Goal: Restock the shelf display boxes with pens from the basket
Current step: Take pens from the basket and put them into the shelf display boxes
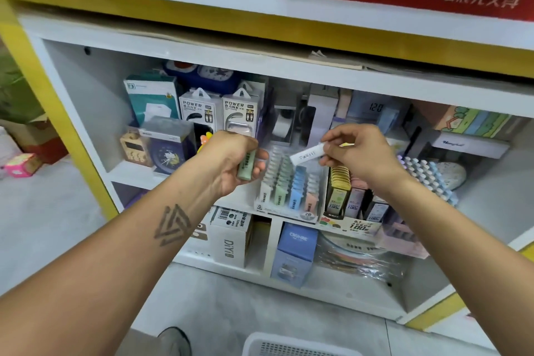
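My left hand (231,159) grips a pale green slim case (247,166), held upright just left of the clear display box (289,208). That box on the middle shelf holds rows of white, green, blue and pink cases. My right hand (355,150) pinches a white slim case (307,154) by one end, tilted, above the box's rear rows. Beside it stands a second display box (351,221) with yellow, pink and dark cases. A white plastic basket (289,345) shows at the bottom edge on the floor; its contents are hidden.
Power bank packs (219,110), a clock box (167,144) and other boxed goods crowd the shelf behind. A rack of pastel capped items (427,176) sits right of my right hand. White and blue cartons (296,251) fill the lower shelf. A shoe (176,341) is near the basket.
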`<control>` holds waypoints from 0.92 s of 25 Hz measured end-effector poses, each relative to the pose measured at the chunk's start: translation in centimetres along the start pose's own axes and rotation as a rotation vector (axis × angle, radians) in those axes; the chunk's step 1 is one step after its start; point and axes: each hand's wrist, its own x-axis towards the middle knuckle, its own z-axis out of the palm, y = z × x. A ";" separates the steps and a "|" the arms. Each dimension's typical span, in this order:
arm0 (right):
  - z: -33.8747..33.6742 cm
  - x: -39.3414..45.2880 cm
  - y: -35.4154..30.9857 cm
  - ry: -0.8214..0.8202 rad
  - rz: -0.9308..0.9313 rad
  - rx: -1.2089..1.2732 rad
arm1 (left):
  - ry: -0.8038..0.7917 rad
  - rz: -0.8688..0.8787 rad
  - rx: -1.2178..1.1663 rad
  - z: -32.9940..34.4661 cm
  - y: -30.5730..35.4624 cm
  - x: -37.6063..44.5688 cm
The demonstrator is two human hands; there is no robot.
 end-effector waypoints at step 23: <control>1.1 4.2 0.5 -0.275 -0.435 -1.136 | -0.086 -0.057 0.034 -0.5 0.3 -1.5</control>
